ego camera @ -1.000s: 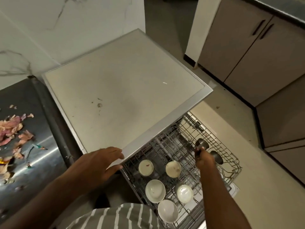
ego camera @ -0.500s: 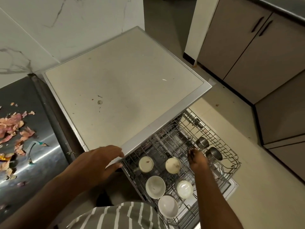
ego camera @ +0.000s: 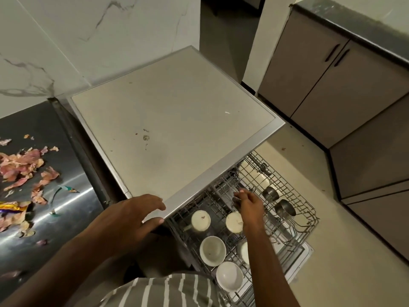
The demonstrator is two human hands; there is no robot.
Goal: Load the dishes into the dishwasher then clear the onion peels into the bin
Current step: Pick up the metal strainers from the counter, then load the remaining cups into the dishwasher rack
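The left hand (ego camera: 135,216) is resting spread on the dishwasher top (ego camera: 172,129) while the right hand (ego camera: 250,203), fingers seemingly loose, is hovering over the rack (ego camera: 294,220).

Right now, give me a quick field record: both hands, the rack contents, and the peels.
left hand: fingers rest on the front corner of the dishwasher top, holding nothing
right hand: over the pulled-out rack, fingers loose, holding nothing
steel cups: two lie in the rack's far right part
white bowls and cups: five show, in the rack's near part
onion peels: scattered on the steel counter at left, not yet cleared
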